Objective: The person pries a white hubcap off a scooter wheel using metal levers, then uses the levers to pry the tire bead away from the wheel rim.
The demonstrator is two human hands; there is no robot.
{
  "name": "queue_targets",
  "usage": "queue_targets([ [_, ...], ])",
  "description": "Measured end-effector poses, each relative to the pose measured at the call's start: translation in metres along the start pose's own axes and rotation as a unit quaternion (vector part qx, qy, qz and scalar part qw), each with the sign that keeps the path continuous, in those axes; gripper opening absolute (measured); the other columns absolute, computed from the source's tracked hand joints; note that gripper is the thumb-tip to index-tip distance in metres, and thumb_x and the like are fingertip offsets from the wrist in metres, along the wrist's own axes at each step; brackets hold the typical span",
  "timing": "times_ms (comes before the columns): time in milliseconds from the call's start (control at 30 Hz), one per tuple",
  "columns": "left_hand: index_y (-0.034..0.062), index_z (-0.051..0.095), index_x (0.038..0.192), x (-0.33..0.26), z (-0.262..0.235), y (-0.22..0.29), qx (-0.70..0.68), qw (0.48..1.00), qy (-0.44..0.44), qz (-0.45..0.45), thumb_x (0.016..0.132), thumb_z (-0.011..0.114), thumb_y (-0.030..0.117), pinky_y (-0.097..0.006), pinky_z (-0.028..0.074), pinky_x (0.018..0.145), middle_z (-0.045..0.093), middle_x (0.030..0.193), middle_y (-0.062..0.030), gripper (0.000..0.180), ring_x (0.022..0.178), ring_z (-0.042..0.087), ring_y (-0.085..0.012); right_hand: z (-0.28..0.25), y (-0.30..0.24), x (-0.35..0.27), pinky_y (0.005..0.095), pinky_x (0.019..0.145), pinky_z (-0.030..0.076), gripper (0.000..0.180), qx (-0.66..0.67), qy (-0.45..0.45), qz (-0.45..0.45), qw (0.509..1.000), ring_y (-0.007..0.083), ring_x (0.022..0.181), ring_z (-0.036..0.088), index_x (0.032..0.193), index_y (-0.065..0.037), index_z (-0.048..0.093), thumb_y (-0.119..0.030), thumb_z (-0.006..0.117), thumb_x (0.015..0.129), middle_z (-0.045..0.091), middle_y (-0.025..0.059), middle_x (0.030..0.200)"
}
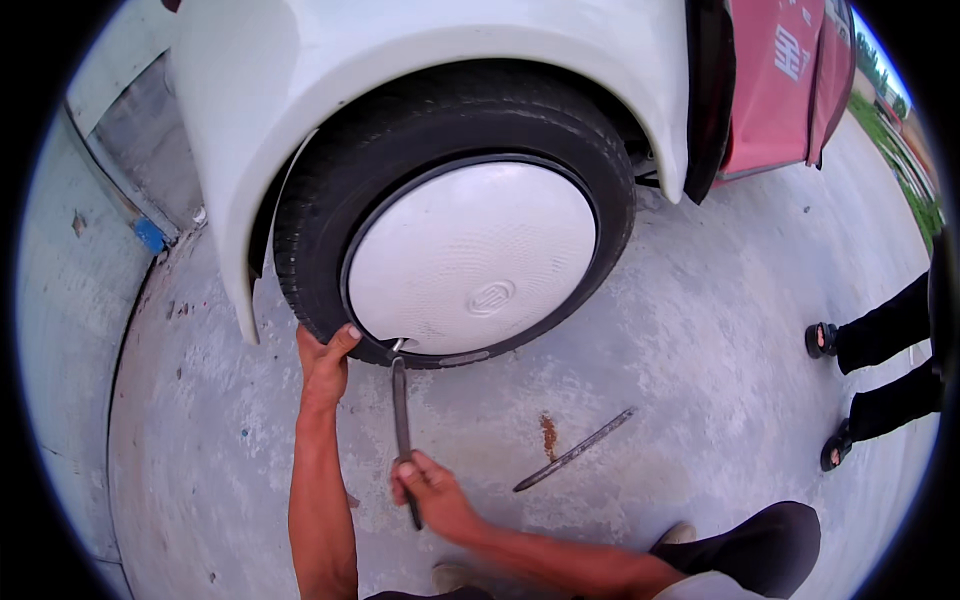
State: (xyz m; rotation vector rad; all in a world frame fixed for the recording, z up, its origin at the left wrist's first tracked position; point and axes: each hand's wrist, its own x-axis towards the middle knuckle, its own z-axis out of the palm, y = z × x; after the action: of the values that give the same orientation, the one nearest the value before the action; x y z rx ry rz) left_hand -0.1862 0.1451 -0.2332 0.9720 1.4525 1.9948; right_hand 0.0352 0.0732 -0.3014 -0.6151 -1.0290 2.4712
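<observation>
A black tire fills the wheel arch, with a round white wheel cover at its centre. My left hand grips the tire's lower left edge, thumb on the sidewall and fingers partly hidden behind the tread. My right hand is closed around the lower part of a flat dark tire lever. The lever slants upward, its upper tip at the tire's lower edge, just below a small metal valve stem. Whether the tip is wedged in or only resting there, I cannot tell.
A second metal bar lies on the concrete floor beside a rusty stain. The white fender curves over the tire; a red car door stands behind it. A pale wall borders the left. Another person's legs are at right.
</observation>
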Motion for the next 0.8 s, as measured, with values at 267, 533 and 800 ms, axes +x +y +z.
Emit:
queue_targets([
  [267, -0.0031, 0.042, 0.150, 0.002, -0.026, -0.003, 0.011, 1.000, -0.013, -0.024, 0.079, 0.079, 0.012, -0.039, 0.034, 0.117, 0.055, 0.145, -0.0122, 0.081, 0.134, 0.051, -0.0248, -0.079, -0.042, -0.018, 0.0273, 0.060, 0.041, 0.030, -0.257, 0.084, -0.125, 0.955, 0.0080, 0.066, 0.047, 0.097, -0.003, 0.067, -0.030, 0.059, 0.107, 0.053, -0.0010, 0.070],
  [533, 0.0022, 0.036, 0.155, 0.009, -0.040, -0.007, 0.032, 0.999, -0.003, -0.012, 0.082, 0.081, 0.031, -0.044, 0.035, 0.119, 0.049, 0.151, -0.0089, 0.091, 0.139, 0.047, -0.0263, -0.175, -0.095, -0.038, 0.0282, 0.059, 0.043, 0.026, -0.265, 0.295, -0.233, 0.888, 0.0087, 0.065, 0.049, 0.097, 0.000, 0.071, -0.023, 0.061, 0.105, 0.054, 0.0006, 0.066],
  [800, 0.0033, 0.034, 0.156, -0.008, -0.035, -0.002, 0.016, 1.000, 0.003, -0.026, 0.086, 0.077, 0.025, -0.045, 0.035, 0.120, 0.048, 0.153, -0.0111, 0.085, 0.140, 0.048, -0.0278, -0.184, -0.092, -0.031, 0.0257, 0.054, 0.034, 0.035, -0.156, 0.363, -0.242, 0.886, 0.0040, 0.063, 0.042, 0.095, 0.000, 0.070, -0.032, 0.062, 0.106, 0.050, -0.0062, 0.067],
])
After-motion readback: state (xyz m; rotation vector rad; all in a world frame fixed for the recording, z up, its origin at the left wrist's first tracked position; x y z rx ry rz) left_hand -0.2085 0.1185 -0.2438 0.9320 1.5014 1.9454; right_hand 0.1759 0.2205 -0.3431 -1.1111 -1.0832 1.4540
